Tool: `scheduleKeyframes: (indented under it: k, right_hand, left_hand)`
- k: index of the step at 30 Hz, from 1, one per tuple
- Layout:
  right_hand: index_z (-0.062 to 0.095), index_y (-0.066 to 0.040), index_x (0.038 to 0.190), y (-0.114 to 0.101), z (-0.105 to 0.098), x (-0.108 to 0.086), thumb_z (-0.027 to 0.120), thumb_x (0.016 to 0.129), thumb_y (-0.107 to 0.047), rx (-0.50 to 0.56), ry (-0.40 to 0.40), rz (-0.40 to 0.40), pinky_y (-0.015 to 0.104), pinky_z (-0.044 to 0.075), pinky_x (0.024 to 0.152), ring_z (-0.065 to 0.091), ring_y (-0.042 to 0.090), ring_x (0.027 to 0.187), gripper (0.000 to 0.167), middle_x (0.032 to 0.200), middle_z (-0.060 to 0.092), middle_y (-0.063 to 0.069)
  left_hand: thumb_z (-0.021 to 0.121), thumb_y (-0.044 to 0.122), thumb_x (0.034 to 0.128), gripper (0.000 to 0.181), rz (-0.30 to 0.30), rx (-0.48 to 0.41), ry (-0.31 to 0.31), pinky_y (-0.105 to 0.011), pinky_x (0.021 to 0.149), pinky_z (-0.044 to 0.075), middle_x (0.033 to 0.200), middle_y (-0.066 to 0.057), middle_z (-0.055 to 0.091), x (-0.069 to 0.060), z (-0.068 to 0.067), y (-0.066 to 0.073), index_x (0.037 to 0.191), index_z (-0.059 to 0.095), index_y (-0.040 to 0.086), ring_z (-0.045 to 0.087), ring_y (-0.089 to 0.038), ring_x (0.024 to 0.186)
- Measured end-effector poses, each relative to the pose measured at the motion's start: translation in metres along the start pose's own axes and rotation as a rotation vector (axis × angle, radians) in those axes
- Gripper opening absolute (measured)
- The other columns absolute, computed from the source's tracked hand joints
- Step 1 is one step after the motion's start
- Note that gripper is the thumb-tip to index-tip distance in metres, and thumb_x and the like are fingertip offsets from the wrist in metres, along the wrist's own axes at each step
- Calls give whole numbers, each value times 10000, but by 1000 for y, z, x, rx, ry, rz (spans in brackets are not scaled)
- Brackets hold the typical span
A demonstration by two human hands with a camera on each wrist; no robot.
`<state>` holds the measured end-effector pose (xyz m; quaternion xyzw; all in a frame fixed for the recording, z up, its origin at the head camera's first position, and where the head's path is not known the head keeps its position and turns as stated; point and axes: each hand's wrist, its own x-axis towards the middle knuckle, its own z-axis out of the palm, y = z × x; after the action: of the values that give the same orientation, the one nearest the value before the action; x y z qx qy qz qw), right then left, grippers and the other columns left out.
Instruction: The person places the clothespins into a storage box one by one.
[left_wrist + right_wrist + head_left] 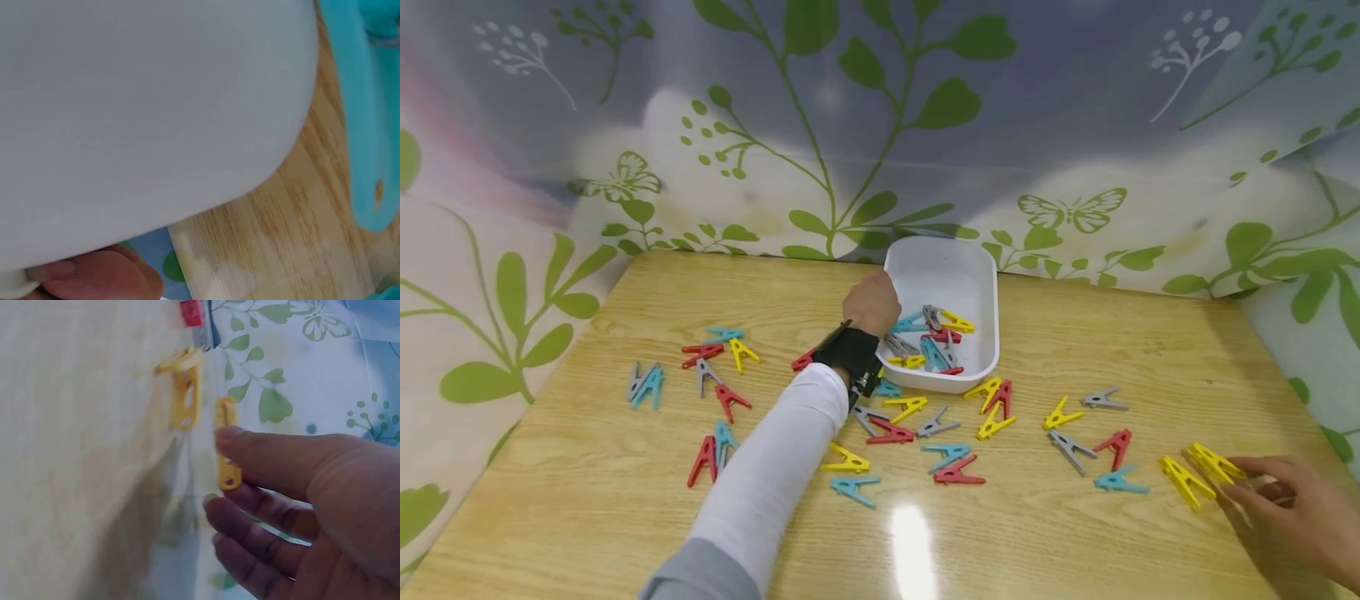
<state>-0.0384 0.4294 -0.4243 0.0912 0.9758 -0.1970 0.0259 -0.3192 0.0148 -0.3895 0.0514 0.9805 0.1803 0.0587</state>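
My left hand [872, 304] grips the left rim of a white plastic bin [940, 267]. In the left wrist view its fingertips [103, 275] show at the bin's edge, and the rest of that hand is out of sight. Gray, blue, red and yellow clothespins lie inside the bin's near half. Over at the far right, my right hand [1300, 508] pinches a yellow clothespin [1213, 462] between thumb and forefinger, its other fingers loosely bent. Another yellow clothespin [1185, 482] is just left of the held one, apart from the hand.
Several clothespins are scattered over the wooden table [1037, 533], including a red one [958, 471] in front of the bin and a blue one [1122, 481] toward the right. More lie at left, near a gray clothespin [703, 375]. A leaf-patterned cloth [1075, 150] hangs behind.
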Motion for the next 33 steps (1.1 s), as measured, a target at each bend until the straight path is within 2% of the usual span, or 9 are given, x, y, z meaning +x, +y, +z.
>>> scheduleKeyframes:
  k: [3, 7, 11, 13, 17, 22, 27, 33]
  right_hand:
    - [539, 164, 1180, -13, -8, 9, 619, 946, -298, 11, -13, 4, 432, 503, 547, 610, 348, 720, 524, 1066, 505, 365]
    - [516, 132, 1240, -43, -15, 29, 549, 973, -383, 3, -27, -15, 451, 496, 563, 597, 417, 795, 581, 1136, 479, 366]
    - [542, 81, 1255, -84, -14, 54, 571, 964, -367, 43, 55, -120, 465, 497, 580, 592, 426, 842, 535, 1139, 507, 304]
    - [557, 60, 1257, -107, -11, 66, 588, 960, -336, 101, 86, -189, 441, 507, 589, 596, 410, 859, 496, 1144, 523, 271]
    - [568, 24, 1275, -153, -2, 89, 598, 957, -308, 200, 84, -297, 364, 500, 613, 601, 357, 881, 461, 1172, 529, 213]
    - [581, -14, 1281, -202, 11, 108, 620, 946, -284, 245, 63, -355, 369, 485, 641, 586, 290, 874, 431, 1185, 528, 162]
    - [589, -20, 1275, -233, 17, 120, 641, 935, -258, 227, 26, -395, 378, 465, 654, 573, 248, 858, 418, 1204, 529, 151]
    - [555, -14, 1306, -253, 29, 128, 655, 916, -339, 231, -27, -396, 380, 477, 698, 565, 249, 910, 518, 1232, 510, 150]
  left_hand:
    - [555, 174, 957, 267, -5, 7, 6, -418, 761, 528, 1059, -145, 655, 1, 2, 0, 1163, 607, 14, 642, -314, 920]
    - [549, 177, 960, 269, -25, 13, 6, -412, 752, 529, 1054, -142, 659, 2, 3, 1, 1169, 607, 18, 646, -306, 911]
    - [543, 171, 960, 257, -37, 10, 13, -408, 735, 534, 1031, -140, 666, 2, 2, 3, 1155, 614, 19, 652, -300, 886]
    - [544, 168, 960, 247, -34, 7, 17, -406, 723, 537, 1015, -142, 670, 1, 1, 3, 1137, 623, 16, 656, -299, 869]
    - [548, 177, 959, 246, -41, 19, 17, -402, 720, 540, 1019, -132, 670, 1, 1, 4, 1134, 620, 19, 659, -287, 872]
    - [534, 181, 967, 240, -55, 25, 19, -400, 710, 541, 1015, -125, 673, 1, 2, 8, 1131, 618, 28, 660, -280, 866]
    - [525, 184, 970, 236, -47, 20, 14, -395, 703, 541, 1011, -123, 673, 1, 3, 10, 1121, 610, 25, 662, -274, 862]
    - [528, 183, 967, 247, -42, 40, 33, -400, 714, 539, 1017, -123, 666, 2, 4, 3, 1138, 598, 19, 660, -276, 868]
